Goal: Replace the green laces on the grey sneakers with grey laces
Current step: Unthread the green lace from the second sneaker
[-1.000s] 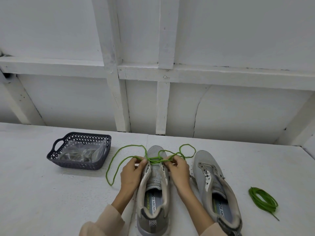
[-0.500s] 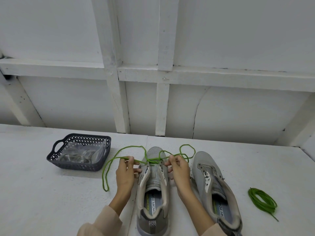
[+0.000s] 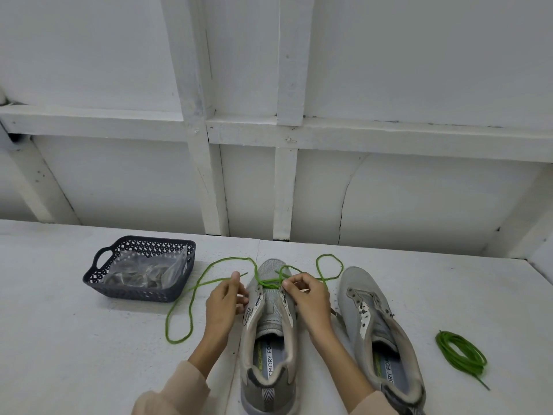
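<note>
Grey sneakers [image 3: 270,322]: two, lower centre.
Green laces: two, threaded lace [image 3: 176,342], coiled lace [image 3: 460,353].
Left hand [image 3: 223,304], right hand [image 3: 308,298]: each pinched threaded lace.

green lace [image 3: 174,342] drawn further out, left loop longer

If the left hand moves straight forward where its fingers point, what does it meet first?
Probably the curved strand of thin green shoelace just beyond the left hand; depth is unclear.
</note>
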{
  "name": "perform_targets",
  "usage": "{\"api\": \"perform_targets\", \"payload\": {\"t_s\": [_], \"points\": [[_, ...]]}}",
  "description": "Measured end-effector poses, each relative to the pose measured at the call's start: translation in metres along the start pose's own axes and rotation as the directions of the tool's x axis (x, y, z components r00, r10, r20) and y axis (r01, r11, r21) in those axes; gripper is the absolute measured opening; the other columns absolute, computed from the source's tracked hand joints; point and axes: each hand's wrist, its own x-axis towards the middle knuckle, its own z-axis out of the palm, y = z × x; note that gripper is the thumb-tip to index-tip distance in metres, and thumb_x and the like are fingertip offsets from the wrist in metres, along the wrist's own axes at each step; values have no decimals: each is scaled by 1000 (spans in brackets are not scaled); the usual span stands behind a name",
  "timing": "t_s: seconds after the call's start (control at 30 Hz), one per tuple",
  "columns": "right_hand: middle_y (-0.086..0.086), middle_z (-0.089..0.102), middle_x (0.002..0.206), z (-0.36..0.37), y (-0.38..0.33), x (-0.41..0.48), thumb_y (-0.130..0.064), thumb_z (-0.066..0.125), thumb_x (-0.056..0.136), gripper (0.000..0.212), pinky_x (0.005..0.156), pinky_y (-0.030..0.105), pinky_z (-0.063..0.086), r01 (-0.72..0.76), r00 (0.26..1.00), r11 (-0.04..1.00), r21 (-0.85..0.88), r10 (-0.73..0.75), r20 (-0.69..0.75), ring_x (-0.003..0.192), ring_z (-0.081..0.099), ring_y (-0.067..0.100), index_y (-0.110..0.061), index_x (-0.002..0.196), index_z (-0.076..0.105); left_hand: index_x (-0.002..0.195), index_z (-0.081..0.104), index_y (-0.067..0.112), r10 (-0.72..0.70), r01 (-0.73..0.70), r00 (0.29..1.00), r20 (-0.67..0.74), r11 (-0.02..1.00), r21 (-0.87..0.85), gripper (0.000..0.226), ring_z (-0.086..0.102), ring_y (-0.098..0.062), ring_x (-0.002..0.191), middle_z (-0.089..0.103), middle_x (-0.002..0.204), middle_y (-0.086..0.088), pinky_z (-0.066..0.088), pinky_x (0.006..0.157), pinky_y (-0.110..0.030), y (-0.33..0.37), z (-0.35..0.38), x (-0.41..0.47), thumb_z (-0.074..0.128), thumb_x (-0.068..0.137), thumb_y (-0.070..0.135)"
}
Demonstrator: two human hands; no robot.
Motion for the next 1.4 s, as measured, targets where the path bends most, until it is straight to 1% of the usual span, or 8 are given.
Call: {"api": "perform_targets", "payload": {"t_s": [0.2,0.4,0.53,0.77,0.87,1.03,1.2,1.4], "points": [[-10,67,79,-1,-9,-2,-25,67,87,9,66,29,46,42,999,986,-161,-44,-14,73,60,7,-30,80,67,84,69,28,207,-251,964,165,915,317,8,56,-9,57,67,74,9,43,60,-28,-2,0,4,68,90,22],[-12,66,92,-1,-14,1,-29,58,93,11,64,27,42,148,987,880,-451,-161,11,79,58,10,-26,92,69,76,64,44,286,-358,933,218,798,485,21,63,-10,59,67,68,16,51,61,-29,7,-3,6,70,88,28],[-4,61,107,2,-18,5,-26,44,100,16,69,31,39,215,975,767,-605,-198,96,93,59,18,-20,105,58,72,67,34,266,-364,929,256,778,513,20,62,-9,50,66,62,9,57,55,-32,15,-4,14,71,88,21],[4,66,105,4,-25,10,-3,41,93,20,63,32,32,180,984,713,-678,-141,113,94,62,30,-13,109,48,90,54,19,324,-534,843,429,412,738,14,62,-25,82,61,92,3,45,76,-41,26,7,21,49,98,30],[3,68,102,1,-23,11,-10,41,98,15,63,33,38,151,989,763,-628,-122,88,93,62,28,-15,107,51,97,53,15,345,-510,856,384,445,737,19,59,-24,82,60,95,2,42,73,-37,22,11,17,43,102,30],[-3,69,101,-2,-19,10,-28,57,96,12,68,27,39,119,992,850,-513,-86,88,90,63,19,-19,100,64,89,58,27,383,-537,843,379,534,653,10,50,1,65,58,87,15,34,64,-8,14,0,16,56,96,33],[-2,69,96,1,-17,11,-20,46,100,8,66,32,42,89,996,858,-506,-93,19,88,63,23,-19,98,55,89,52,19,345,-455,890,298,627,633,15,56,-14,65,60,71,7,37,60,-31,14,5,18,47,101,28],[-9,64,89,-2,-14,9,-31,62,93,14,67,26,38,80,996,913,-401,-62,59,82,60,14,-17,97,64,92,55,29,376,-505,863,337,645,573,7,58,-4,64,60,80,14,38,62,-25,5,-5,16,52,98,31]]}}
